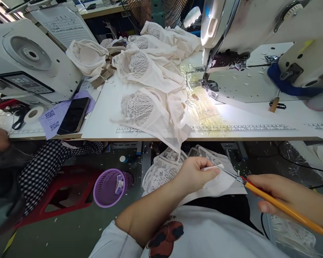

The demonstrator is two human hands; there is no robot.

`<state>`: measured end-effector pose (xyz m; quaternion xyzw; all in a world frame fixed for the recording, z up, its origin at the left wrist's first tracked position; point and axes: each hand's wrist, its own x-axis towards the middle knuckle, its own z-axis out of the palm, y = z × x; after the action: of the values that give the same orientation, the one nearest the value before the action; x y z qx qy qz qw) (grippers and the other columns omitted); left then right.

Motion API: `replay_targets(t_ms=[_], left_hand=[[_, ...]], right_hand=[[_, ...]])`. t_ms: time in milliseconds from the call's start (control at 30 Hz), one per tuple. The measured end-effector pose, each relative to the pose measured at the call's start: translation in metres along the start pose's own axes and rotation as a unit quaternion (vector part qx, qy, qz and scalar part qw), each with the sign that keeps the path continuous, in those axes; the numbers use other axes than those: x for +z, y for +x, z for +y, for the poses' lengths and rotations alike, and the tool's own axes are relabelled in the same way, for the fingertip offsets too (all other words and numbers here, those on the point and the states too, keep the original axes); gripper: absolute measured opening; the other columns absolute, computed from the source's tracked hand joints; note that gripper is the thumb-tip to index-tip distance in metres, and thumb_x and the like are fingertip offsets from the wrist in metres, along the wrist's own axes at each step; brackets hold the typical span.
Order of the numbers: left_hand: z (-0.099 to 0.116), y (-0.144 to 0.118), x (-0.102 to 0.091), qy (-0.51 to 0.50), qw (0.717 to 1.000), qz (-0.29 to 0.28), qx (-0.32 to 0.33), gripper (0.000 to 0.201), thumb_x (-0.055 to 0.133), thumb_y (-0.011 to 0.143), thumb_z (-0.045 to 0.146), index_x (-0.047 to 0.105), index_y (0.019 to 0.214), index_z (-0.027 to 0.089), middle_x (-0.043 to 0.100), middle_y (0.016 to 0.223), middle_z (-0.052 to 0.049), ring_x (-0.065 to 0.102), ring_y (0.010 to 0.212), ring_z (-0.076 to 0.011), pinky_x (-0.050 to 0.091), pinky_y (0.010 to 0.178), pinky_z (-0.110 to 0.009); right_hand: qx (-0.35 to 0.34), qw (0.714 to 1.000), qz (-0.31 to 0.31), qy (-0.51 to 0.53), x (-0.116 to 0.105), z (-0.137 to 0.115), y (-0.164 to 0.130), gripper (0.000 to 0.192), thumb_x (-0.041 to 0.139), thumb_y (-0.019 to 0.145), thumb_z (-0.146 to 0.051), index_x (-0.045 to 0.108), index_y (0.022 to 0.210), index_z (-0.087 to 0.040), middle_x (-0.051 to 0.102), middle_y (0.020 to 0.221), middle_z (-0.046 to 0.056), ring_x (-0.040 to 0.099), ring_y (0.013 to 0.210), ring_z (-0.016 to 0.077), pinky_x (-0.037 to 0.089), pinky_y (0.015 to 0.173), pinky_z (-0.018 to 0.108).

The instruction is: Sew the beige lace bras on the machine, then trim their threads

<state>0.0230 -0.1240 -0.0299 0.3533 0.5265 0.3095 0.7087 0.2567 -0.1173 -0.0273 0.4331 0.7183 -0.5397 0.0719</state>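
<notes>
My left hand [197,172] pinches the edge of a cream lace garment [164,173] held over my lap, below the table's front edge. My right hand [290,199] grips yellow-handled thread snips [277,204]. Their metal tip [231,174] touches the fabric right beside my left fingertips. More of the lace piece hangs down to the left of my left wrist.
A white sewing table [104,118] carries several cream lace garments [150,107] and a sewing machine [258,39]. A second machine [29,61], a phone [74,115] and a tape roll [33,114] lie left. On the floor stand a purple basket [110,188] and a red stool [67,193], with a co-worker's checked trousers [43,168] beside them.
</notes>
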Motion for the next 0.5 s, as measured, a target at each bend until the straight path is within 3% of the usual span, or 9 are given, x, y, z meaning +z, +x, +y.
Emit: replay_targets(t_ms=[300,367,500], left_hand=[[-0.004,-0.001,-0.001,0.018,1.000,0.002,0.009,0.018,0.064,0.065,0.030,0.058,0.060,0.014,0.049,0.052,0.003,0.042,0.048,-0.0076,0.030,0.046,-0.020],[-0.004,-0.001,-0.001,0.023,1.000,0.003,0.020,0.017,0.063,0.066,0.028,0.058,0.060,0.014,0.051,0.054,0.002,0.043,0.050,-0.0078,0.031,0.047,-0.020],[-0.006,-0.001,0.001,0.034,0.999,0.011,0.035,0.016,0.060,0.067,0.027,0.057,0.059,0.014,0.050,0.054,0.003,0.041,0.048,-0.0070,0.031,0.047,-0.020]], right_hand=[[0.026,0.996,0.088,-0.019,0.015,0.022,0.007,0.050,0.042,0.076,-0.067,0.030,0.056,-0.022,0.030,0.057,-0.005,0.026,0.052,0.0119,0.025,0.047,0.025],[0.009,0.990,0.139,0.002,0.014,0.019,0.005,0.047,0.048,0.076,-0.063,0.036,0.058,-0.022,0.034,0.057,-0.004,0.031,0.051,0.0118,0.030,0.046,0.024],[-0.051,0.966,0.254,0.019,0.014,-0.001,0.004,0.036,0.060,0.070,-0.059,0.056,0.076,-0.023,0.057,0.069,0.000,0.053,0.059,0.0159,0.047,0.054,0.025]])
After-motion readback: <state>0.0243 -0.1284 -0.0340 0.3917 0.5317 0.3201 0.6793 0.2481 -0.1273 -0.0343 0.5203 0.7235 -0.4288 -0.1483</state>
